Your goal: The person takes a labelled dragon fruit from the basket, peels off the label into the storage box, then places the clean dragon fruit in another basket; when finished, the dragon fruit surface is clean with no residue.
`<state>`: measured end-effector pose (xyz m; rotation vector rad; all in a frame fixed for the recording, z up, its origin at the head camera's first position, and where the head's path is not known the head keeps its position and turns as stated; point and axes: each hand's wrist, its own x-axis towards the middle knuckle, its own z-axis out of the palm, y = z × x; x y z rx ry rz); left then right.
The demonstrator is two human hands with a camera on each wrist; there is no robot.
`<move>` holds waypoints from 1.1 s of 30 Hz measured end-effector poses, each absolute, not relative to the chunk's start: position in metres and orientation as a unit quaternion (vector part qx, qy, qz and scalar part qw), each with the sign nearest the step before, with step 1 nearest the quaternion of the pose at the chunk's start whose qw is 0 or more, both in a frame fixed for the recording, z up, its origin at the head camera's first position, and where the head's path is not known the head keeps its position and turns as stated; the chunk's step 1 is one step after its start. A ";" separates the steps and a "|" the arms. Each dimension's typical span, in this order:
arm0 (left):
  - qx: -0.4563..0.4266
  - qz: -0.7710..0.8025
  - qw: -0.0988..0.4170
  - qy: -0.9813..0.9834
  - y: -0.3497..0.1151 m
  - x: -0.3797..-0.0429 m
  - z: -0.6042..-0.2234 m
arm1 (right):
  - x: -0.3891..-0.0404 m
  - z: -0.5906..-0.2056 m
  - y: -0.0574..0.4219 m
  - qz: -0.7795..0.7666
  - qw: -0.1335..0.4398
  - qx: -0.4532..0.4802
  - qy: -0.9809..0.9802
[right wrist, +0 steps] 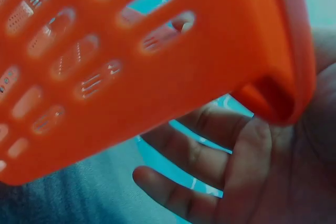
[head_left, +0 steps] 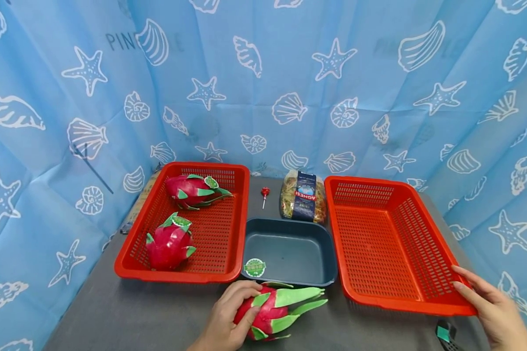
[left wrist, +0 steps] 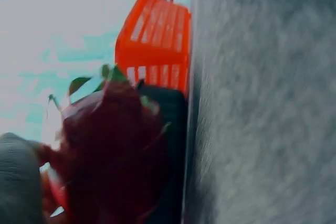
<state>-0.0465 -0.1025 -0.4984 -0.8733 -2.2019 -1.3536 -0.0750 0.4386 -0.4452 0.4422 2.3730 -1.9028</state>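
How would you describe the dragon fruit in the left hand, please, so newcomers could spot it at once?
Find the dark tray between the two red baskets. Just in front, the left hand holds the dragon fruit, its green leaves pointing right. Unlike the two others in the left basket, it shows no green label.

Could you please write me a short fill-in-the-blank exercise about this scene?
1. The left red basket contains ____ dragon fruits.
2. Counting the held dragon fruit in the left hand, ____ are in the head view.
3. The right hand grips the rim of the ____ red basket.
4. In the head view, the lollipop lies to the ____ of the pasta bag.
Missing words: two; three; right; left.
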 end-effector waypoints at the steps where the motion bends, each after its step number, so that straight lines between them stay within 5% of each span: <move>1: -0.323 -0.487 0.215 -0.782 -0.101 -0.047 -0.496 | -0.075 -0.447 0.439 -0.631 0.031 0.139 0.763; 20: -0.443 -0.492 0.244 -0.709 -0.048 -0.079 -0.389 | -0.071 -0.458 0.439 -0.706 0.000 0.132 0.696; 33: -0.454 -0.419 0.210 -0.758 0.037 -0.132 -0.378 | -0.070 -0.456 0.436 -0.727 0.008 0.108 0.678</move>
